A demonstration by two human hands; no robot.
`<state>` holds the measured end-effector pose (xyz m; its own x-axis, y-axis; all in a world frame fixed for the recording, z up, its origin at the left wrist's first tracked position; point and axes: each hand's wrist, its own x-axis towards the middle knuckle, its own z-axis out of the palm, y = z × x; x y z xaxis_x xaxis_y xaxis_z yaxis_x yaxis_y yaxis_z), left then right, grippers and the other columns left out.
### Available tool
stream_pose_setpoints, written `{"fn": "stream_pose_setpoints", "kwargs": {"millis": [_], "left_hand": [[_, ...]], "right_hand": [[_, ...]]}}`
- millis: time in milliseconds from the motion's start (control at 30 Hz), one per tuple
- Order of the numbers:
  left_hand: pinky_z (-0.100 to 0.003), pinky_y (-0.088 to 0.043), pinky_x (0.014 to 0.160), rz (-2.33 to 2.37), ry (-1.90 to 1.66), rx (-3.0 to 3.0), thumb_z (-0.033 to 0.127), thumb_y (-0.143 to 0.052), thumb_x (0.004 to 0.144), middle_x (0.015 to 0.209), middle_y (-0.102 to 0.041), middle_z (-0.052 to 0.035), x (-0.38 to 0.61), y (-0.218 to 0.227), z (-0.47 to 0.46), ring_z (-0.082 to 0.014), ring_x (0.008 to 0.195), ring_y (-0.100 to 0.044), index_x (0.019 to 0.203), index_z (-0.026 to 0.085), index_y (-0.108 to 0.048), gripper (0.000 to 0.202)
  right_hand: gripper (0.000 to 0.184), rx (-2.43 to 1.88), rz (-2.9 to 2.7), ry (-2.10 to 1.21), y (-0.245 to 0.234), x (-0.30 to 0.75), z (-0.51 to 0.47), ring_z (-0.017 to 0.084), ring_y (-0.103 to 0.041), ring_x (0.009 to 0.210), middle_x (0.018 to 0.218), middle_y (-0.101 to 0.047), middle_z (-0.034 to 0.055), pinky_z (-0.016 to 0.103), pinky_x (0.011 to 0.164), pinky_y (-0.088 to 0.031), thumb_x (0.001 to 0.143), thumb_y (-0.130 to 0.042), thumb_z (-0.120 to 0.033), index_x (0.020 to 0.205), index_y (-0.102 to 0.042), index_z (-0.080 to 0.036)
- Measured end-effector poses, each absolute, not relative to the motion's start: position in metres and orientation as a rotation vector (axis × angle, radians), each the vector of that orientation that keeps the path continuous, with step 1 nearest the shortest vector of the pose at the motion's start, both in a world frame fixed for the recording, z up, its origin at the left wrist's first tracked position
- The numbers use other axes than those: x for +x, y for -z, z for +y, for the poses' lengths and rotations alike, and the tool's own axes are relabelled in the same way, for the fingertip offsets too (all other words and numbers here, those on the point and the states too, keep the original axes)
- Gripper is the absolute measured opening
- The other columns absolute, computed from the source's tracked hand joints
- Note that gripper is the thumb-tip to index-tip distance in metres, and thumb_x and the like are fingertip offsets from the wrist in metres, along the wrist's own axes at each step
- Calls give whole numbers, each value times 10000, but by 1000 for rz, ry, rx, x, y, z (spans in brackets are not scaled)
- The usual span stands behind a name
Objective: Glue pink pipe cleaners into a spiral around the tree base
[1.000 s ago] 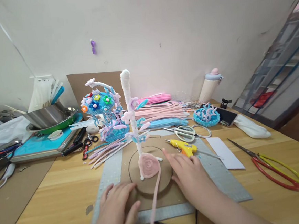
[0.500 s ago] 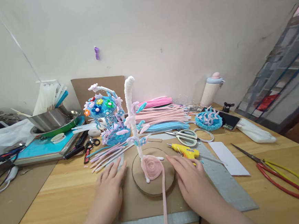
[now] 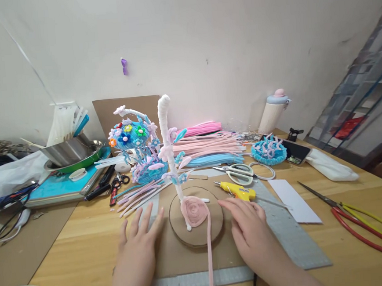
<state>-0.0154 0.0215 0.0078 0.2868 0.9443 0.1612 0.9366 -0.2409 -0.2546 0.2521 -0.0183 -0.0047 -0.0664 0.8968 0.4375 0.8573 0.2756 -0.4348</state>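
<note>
Left hand [image 3: 138, 248]: palm down, fingers spread wide, nothing gripped. Flat on the table [image 3: 70, 249] and the edge of the cardboard sheet [image 3: 173, 259], just left of the cardboard disc [image 3: 215, 224].

Right hand [image 3: 251, 231]: palm down, fingers extended and loosely together, nothing gripped. Flat on the same sheet, just right of the disc, fingertips near the yellow glue gun [image 3: 239, 192]. Contact with the disc rim not determinable.

Disc between both hands, flat on the sheet. On the disc:
- one pink spiral [image 3: 193, 209]
- one white stem [image 3: 165, 131], upright beside the spiral
- one pink tail [image 3: 209, 256], trailing from the spiral toward the near table edge

Count:
- Hands: two.
- Discs: one.
- Glue guns: one.
- Scissors: three, namely white-handled scissors [image 3: 242, 172], red-and-yellow scissors [image 3: 366, 224] and small black-and-red scissors [image 3: 117, 184].
- Blue flower piece [image 3: 134, 141]: one.
- Blue basket [image 3: 267, 151]: one.
</note>
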Motion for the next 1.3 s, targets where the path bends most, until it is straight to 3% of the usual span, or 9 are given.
{"fn": "stream_pose_setpoints", "kwargs": {"millis": [100, 267, 333, 433, 533, 667, 833, 1000, 1300], "left_hand": [[-538, -252, 1063, -1643, -38, -2338, -41, -339, 762, 1479, -383, 15, -9, -8, 28, -278, 1352, -363, 1340, 401, -461, 738], [-537, -175, 1100, -1714, 14, -2190, 6, -343, 805, 1456, -423, -95, -23, 1, 32, -284, 1353, -356, 1248, 192, -593, 542], [-518, -217, 1082, -1807, 168, -2145, 90, -389, 845, 1400, -502, -96, -34, 1, 34, -282, 1315, -402, 1105, 207, -675, 405], [-444, -366, 966, -1882, 359, -2175, 344, -527, 852, 1055, -703, -51, -46, -5, 37, -272, 1110, -550, 739, 254, -714, 236], [-420, -413, 828, -1904, 395, -2154, 487, -551, 827, 800, -686, -43, -48, -12, 34, -263, 892, -596, 557, 240, -632, 375], [-459, -353, 897, -1865, 445, -2138, 372, -389, 919, 1117, -659, -57, -34, -6, 9, -276, 1043, -554, 991, 297, -704, 332], [-450, -253, 989, -1387, 392, -2388, 432, -451, 888, 1395, -498, -21, -6, 16, -37, -271, 1241, -437, 1316, 421, -486, 429], [-472, -127, 1056, -1212, 344, -2454, 606, -479, 829, 1410, -486, -49, 7, 29, -48, -299, 1292, -389, 1335, 424, -464, 538], [-522, -230, 1012, -1628, 339, -2369, 396, -468, 874, 1467, -416, -4, -10, 31, -32, -292, 1327, -362, 1249, 482, -531, 389]], "right_hand": [[518, -1581, -1893, -79, 7, 253, -18, 234, -500, 1153, 1196, -584, 85, 457, 956, -311, 747, -332, 1, 1180, -509, -221], [453, -1568, -1846, -86, 9, 254, -16, 241, -526, 1127, 1171, -601, 78, 457, 937, -342, 789, -331, -34, 1149, -526, -226], [415, -1551, -1825, -93, 9, 255, -16, 244, -534, 1112, 1154, -608, 75, 462, 924, -351, 812, -331, -53, 1128, -532, -232], [381, -1540, -1802, -120, 9, 255, -17, 249, -537, 1104, 1138, -613, 70, 465, 923, -354, 817, -350, -72, 1103, -538, -240], [365, -1537, -1797, -159, 9, 255, -17, 252, -531, 1105, 1138, -607, 70, 468, 931, -346, 815, -371, -85, 1103, -533, -241], [344, -1547, -1793, -204, 9, 256, -18, 255, -525, 1106, 1141, -597, 77, 483, 934, -330, 824, -374, -96, 1100, -524, -236], [324, -1541, -1792, -224, 8, 255, -17, 254, -525, 1110, 1132, -599, 74, 483, 934, -328, 826, -388, -106, 1090, -522, -238], [323, -1548, -1801, -238, 8, 254, -17, 250, -524, 1112, 1136, -601, 74, 483, 942, -327, 821, -396, -110, 1088, -525, -238], [318, -1580, -1799, -296, 10, 254, -17, 252, -513, 1135, 1149, -595, 76, 503, 962, -323, 821, -395, -120, 1081, -530, -245]]}}
